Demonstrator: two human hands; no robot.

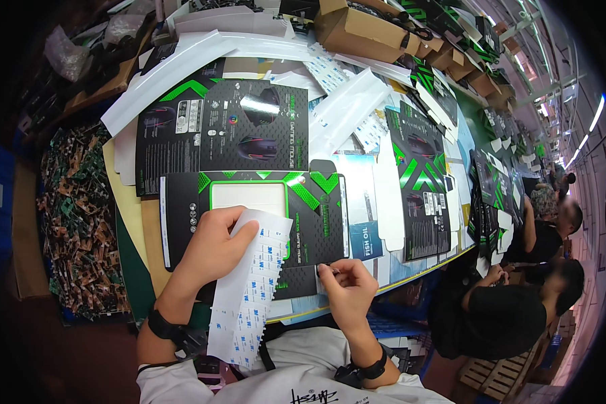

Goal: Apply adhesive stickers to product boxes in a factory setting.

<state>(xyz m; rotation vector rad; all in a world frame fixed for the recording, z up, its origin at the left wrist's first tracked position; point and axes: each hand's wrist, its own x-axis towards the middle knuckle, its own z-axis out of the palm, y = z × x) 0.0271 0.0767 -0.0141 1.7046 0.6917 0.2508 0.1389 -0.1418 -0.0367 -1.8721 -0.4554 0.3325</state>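
Note:
My left hand (214, 248) is closed on a long white sheet of adhesive stickers (254, 286) with blue print, which hangs down toward my lap. Beneath that hand lies a flat black and green mouse box blank (320, 225), with a green-bordered window (246, 195) that shows white behind it. My right hand (351, 291) is pinched at the blank's near right edge, thumb against forefinger. Whatever sits between those fingertips is too small to make out. Another printed mouse box blank (215, 128) lies just beyond, partly under the first.
More box blanks (417, 182) lie to the right, near a blue printed sheet (365, 239). White curved strips (172, 74) and sticker sheets (326, 71) cover the back. A bin of small scraps (81, 229) stands left. Open cartons (360, 34) sit behind. Co-workers (501, 316) are at the right.

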